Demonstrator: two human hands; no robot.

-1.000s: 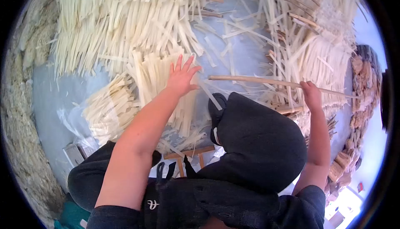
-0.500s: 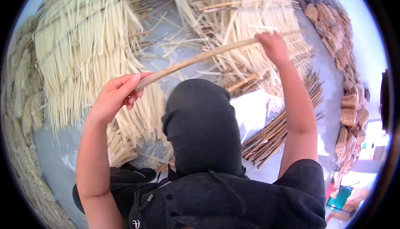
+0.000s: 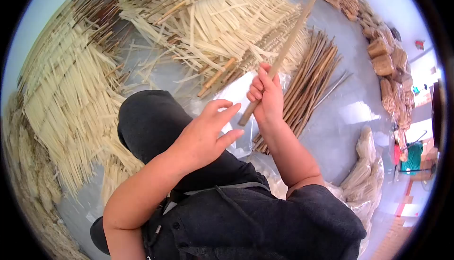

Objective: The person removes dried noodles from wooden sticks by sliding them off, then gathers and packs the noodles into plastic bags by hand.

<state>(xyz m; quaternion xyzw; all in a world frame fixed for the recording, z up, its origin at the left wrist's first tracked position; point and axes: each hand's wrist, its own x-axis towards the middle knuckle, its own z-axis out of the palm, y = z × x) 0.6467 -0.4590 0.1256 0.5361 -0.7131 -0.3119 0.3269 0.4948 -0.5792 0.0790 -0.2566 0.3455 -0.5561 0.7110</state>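
Note:
A long, slender wooden stick (image 3: 297, 32) slants up and to the right, its lower end by my knee. My right hand (image 3: 267, 94) is wrapped round it a little above that lower end. Just left of the stick's end, my left hand (image 3: 205, 134) has its thumb and fingers apart and touches nothing. Beyond both hands lie pale flat strips (image 3: 227, 18), laid in overlapping rows on the grey floor. A bundle of thin brown sticks (image 3: 307, 80) rests to the right of my right hand.
More pale strips (image 3: 71, 104) spread over the floor at left. A thicker piece of stick (image 3: 216, 77) lies before the strips. Wrapped brown bundles (image 3: 382, 59) line the right side, with clear plastic-wrapped material (image 3: 362, 165) nearer me. My dark-clothed knee (image 3: 146, 120) juts forward.
My left hand has let go of the stick's near end and opened. My right hand has come down and closer, now gripping the stick near its lower end. The view has turned to the right.

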